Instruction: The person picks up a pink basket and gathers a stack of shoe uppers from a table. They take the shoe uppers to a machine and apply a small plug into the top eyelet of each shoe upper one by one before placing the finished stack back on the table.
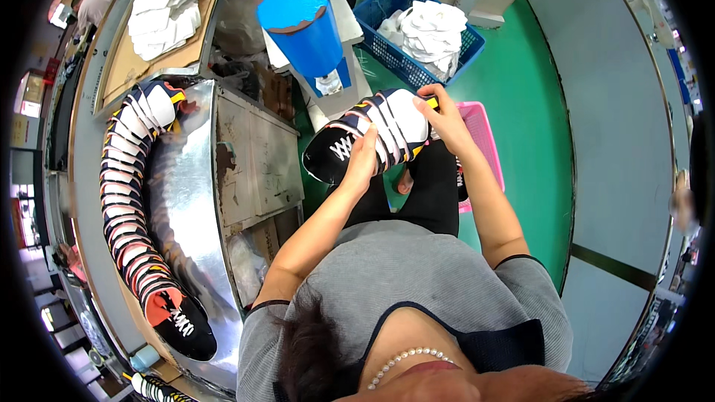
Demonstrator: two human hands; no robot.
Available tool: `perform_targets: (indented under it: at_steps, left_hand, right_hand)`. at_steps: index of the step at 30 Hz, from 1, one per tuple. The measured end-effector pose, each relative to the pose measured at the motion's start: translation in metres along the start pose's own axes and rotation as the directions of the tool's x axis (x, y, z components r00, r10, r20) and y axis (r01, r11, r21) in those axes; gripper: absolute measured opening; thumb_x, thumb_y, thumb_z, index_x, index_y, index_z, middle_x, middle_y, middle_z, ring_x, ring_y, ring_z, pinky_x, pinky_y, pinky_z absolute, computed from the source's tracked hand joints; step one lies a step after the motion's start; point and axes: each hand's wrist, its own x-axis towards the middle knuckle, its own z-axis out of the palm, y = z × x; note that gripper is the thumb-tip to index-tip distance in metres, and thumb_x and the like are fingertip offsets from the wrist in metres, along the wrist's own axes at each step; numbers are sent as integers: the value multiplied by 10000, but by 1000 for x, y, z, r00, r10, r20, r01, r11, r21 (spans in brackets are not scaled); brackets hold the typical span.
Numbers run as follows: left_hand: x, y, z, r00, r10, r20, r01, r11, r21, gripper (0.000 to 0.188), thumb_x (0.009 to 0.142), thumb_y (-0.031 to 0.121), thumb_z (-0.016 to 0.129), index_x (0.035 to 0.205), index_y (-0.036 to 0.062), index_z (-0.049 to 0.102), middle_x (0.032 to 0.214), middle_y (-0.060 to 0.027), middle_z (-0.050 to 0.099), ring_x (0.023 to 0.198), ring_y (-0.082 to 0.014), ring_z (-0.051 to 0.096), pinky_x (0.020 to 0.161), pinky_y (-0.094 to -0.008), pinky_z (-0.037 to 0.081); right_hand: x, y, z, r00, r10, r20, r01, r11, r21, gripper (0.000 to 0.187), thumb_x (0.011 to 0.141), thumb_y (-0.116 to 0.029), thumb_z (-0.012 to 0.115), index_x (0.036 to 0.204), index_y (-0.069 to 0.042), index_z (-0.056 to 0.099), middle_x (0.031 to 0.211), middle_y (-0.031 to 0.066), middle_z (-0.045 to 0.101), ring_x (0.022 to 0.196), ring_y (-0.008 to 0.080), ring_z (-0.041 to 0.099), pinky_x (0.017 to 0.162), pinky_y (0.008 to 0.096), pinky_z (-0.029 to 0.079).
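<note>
In front of the body (402, 275), a short stack of nested shoes (398, 120) is held between both hands. Its long axis is slanted, from the black toe (322, 155) at left to the heel end (421, 128), farther and rightward. Near the laces (342, 147), it is gripped by the left hand (362, 156), the nearer one to the toe; the heel end is grasped by the right hand (448, 120). Farther left, a longer shoe row (123, 187) is laid on a metal bench (190, 179).

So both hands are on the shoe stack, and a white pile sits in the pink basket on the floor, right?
Not pink: the head view shows the white pile in a blue basket on the floor. Left hand and right hand are on the shoe stack.
</note>
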Motion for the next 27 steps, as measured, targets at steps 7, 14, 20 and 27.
perform_targets:
  at_steps: [7, 14, 20, 27]
  left_hand:
    - [19, 27, -25, 984, 19, 179, -30, 998, 59, 588, 932, 360, 529, 1345, -23, 362, 1271, -91, 496, 1157, -158, 480, 972, -280, 374]
    - [10, 66, -75, 993, -113, -28, 110, 989, -101, 445, 886, 265, 611, 1231, 9, 494, 1141, -62, 598, 1062, -152, 565, 941, -291, 412]
    - [0, 74, -89, 981, 22, -193, -37, 997, -75, 373, 902, 300, 586, 1140, 15, 555, 1038, -50, 628, 918, -129, 610, 810, -259, 473]
    - [24, 101, -122, 968, 96, -234, -71, 991, 113, 453, 888, 362, 601, 1150, -4, 551, 1059, -43, 615, 969, -121, 573, 840, -254, 439]
  right_hand:
    - [43, 57, 60, 890, 393, -232, -104, 670, 735, 281, 842, -225, 677, 985, -51, 508, 882, 63, 573, 775, 142, 553, 671, 272, 462]
    - [76, 48, 70, 909, 318, -268, -72, 754, 653, 169, 831, -163, 644, 926, -68, 542, 803, 39, 560, 710, 121, 533, 609, 255, 450]
    - [81, 30, 85, 920, 173, -351, 12, 883, 469, 61, 835, -96, 588, 876, -52, 577, 771, 5, 554, 690, 96, 509, 604, 228, 429]
    - [81, 2, 109, 995, -98, 13, 94, 980, 177, 170, 807, -144, 664, 917, -20, 625, 772, 7, 582, 679, 76, 524, 594, 216, 434]
